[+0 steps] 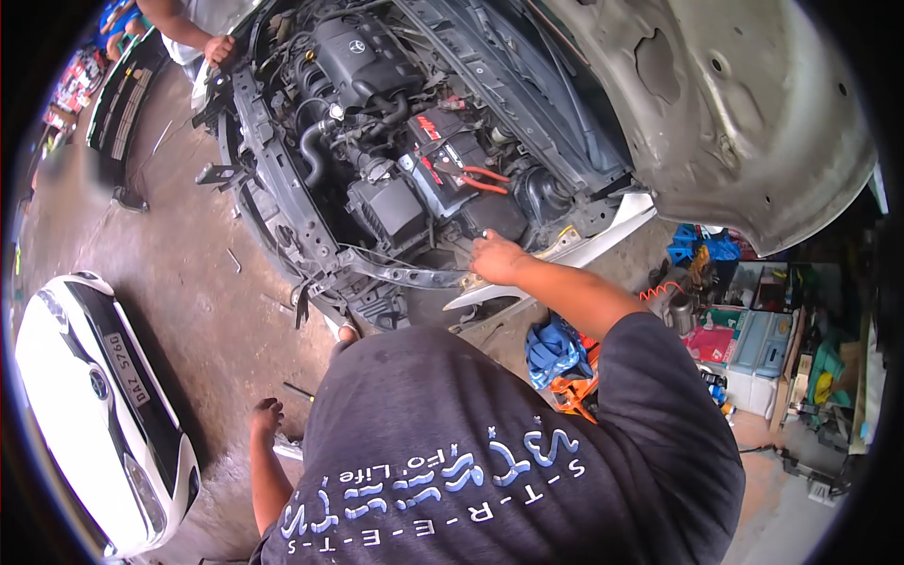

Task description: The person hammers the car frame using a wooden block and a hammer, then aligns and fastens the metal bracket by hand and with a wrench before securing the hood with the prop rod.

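Observation:
My right hand [496, 258] is at the near corner of the car's open engine bay, beside the white fender edge [612, 226]. Its fingers are bent and pressed together; anything between them is hidden. Just beyond it, pliers with red-orange handles [485, 179] lie across the car battery [443, 155]. A black air filter box [388, 209] sits to the left of the battery. Down at my left side hangs my left hand [266, 416], its fingers loosely bent and apart, holding nothing that I can see. The floor lies beneath it.
A detached front bumper [104, 377] lies on the floor at left. Another person's hand [219, 50] rests on the car's far front corner. The raised hood [725, 104] fills the upper right. Blue cloth [556, 350], an orange tool [576, 395] and storage boxes [753, 344] stand at right.

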`<action>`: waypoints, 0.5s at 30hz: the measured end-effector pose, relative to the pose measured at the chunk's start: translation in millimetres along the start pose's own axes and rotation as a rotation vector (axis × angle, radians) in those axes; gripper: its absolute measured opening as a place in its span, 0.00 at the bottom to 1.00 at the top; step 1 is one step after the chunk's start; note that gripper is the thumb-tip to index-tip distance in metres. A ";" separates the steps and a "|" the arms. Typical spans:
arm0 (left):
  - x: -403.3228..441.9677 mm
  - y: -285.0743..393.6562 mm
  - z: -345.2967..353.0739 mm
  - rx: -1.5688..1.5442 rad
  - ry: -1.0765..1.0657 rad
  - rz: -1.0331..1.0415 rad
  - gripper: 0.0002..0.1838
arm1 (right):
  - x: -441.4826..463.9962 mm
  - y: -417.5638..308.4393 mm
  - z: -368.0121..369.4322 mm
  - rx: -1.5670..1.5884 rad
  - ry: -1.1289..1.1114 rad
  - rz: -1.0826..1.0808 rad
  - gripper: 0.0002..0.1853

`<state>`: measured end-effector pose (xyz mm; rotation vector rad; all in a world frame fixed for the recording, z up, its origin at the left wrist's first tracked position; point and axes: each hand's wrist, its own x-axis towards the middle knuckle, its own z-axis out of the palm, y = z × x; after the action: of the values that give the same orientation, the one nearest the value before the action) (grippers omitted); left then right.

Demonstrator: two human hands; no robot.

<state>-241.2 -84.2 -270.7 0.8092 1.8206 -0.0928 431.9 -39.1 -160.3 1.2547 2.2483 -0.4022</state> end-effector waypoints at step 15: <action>11.7 26.3 -2.8 0.017 0.031 0.027 0.24 | -48.2 -36.2 -18.2 0.643 0.092 0.487 0.15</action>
<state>-230.7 -57.2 -271.5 0.8514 1.8394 -0.0789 416.2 -82.6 -117.6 2.1125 1.8361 -0.9290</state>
